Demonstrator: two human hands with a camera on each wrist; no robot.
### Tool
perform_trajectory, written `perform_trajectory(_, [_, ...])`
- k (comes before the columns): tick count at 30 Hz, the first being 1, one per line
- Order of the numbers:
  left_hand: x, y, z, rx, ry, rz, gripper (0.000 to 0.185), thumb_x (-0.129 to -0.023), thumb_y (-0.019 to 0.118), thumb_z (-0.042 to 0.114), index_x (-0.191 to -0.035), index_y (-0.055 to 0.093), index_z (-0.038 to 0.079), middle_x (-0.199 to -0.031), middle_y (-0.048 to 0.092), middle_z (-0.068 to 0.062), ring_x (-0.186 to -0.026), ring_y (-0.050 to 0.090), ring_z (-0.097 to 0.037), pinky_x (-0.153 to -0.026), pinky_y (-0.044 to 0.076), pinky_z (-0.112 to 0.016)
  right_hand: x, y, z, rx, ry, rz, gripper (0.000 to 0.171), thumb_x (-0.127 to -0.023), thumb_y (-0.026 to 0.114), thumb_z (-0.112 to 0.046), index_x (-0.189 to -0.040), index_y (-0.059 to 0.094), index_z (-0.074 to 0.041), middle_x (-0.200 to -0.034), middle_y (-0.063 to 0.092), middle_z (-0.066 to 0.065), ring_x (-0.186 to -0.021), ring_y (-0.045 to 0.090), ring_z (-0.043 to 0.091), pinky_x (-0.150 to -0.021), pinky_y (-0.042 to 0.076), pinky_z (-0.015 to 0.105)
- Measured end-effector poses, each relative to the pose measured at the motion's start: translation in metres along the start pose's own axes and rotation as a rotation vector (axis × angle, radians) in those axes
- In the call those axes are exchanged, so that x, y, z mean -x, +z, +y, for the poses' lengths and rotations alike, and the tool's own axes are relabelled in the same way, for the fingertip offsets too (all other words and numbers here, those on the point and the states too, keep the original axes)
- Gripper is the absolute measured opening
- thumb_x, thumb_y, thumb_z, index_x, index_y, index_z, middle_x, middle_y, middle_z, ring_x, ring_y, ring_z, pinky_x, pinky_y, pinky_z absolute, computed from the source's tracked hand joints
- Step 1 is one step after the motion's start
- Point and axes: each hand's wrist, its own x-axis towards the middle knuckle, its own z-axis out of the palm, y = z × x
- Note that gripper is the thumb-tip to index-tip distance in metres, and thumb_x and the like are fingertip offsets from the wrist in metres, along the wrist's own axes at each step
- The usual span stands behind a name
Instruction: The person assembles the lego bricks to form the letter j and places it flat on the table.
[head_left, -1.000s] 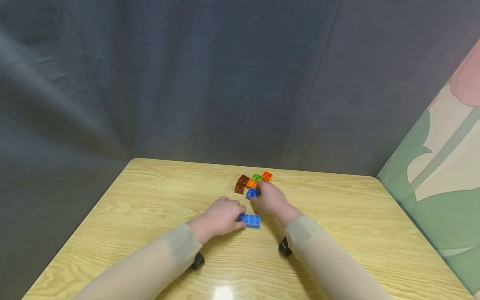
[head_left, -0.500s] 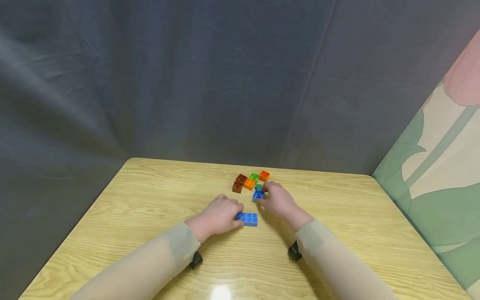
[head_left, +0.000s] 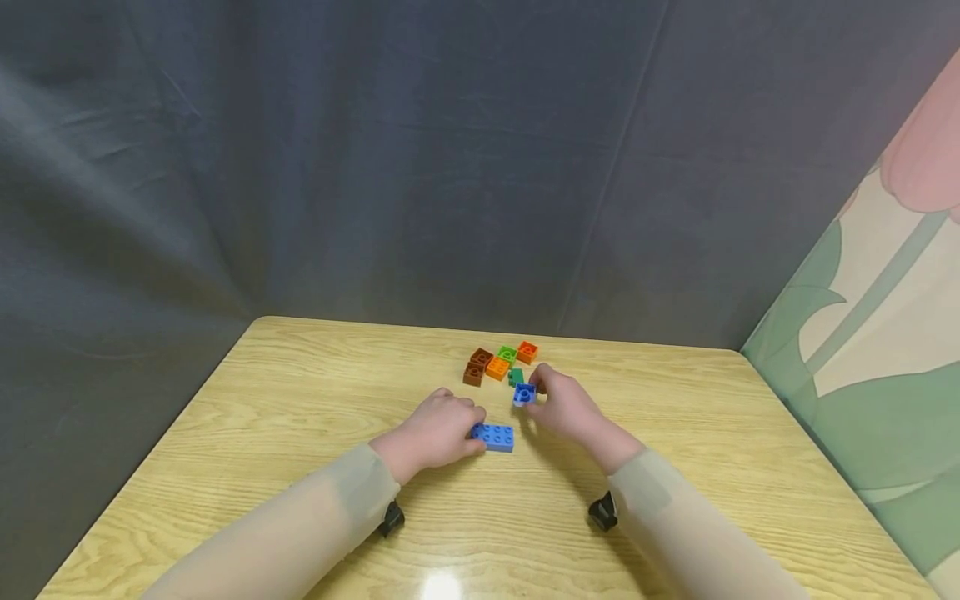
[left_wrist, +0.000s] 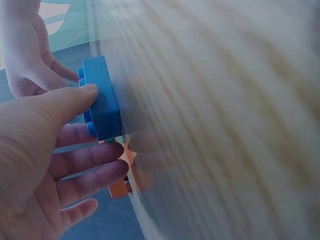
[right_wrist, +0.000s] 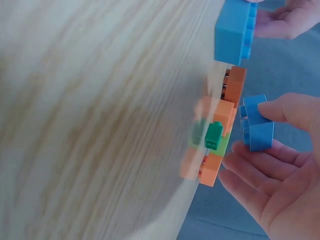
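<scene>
Nearest, at seven and five o'clock, two pale sleeves (head_left: 300,525) reach over the wood-grain table (head_left: 360,350), each with a black device (head_left: 603,512) under the wrist.

The left hand (head_left: 433,432) grips the long blue brick (head_left: 497,437) at its left end, thumb on the near side; the remaining fingers stand apart, clear of it. The brick sits studs up on the table, at three o'clock from that hand.

The right hand (head_left: 567,408) pinches the small blue brick (head_left: 524,394) between thumb and fingers, hollow side up, raised off the table, at one o'clock from the long brick.

Beyond the small brick: a dark green piece (head_left: 516,377) at eleven o'clock; two brown bricks (head_left: 473,374) at ten, hollow side up; an orange brick (head_left: 497,367) beside them, its upper face too small to judge with confidence; a lime green brick (head_left: 507,355) at eleven; a red-orange brick (head_left: 527,352) at twelve.

Furthest, a dark curtain (head_left: 450,167) spans twelve o'clock; a flower-patterned panel (head_left: 892,358) stands at two.
</scene>
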Motion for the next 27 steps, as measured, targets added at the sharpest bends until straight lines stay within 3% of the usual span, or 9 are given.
perform_trajectory(6, [0.000,-0.001,-0.001,0.002,0.008,0.015,0.029,-0.079,0.061,0.048,-0.089,0.061,0.020,-0.070,0.050,0.012,-0.061,0.043,-0.007,-0.071,0.032,-0.032,0.006,-0.003,-0.002,-0.061,-0.057,-0.016,0.031,-0.073,0.073,-0.015,-0.096,0.053,-0.011,-0.082,0.057,0.001,-0.074,0.052,0.016,-0.066,0.044,0.030])
perform_trajectory(19, [0.001,-0.003,-0.001,0.016,0.009,0.019,0.028,-0.079,0.062,0.047,-0.086,0.060,0.020,-0.068,0.047,0.013,-0.059,0.043,-0.008,-0.069,0.032,-0.032,0.016,-0.004,-0.004,-0.020,-0.145,0.042,0.030,-0.071,0.076,-0.018,-0.095,0.061,-0.008,-0.079,0.047,0.005,-0.070,0.045,0.019,-0.061,0.041,0.030])
perform_trajectory(27, [0.003,-0.005,0.000,0.023,0.016,0.021,0.028,-0.079,0.062,0.047,-0.085,0.059,0.020,-0.067,0.046,0.012,-0.058,0.043,-0.008,-0.068,0.033,-0.031,0.017,-0.002,-0.003,-0.086,-0.146,0.002,0.028,-0.075,0.073,-0.016,-0.096,0.056,-0.009,-0.084,0.054,-0.002,-0.080,0.052,0.015,-0.069,0.044,0.030])
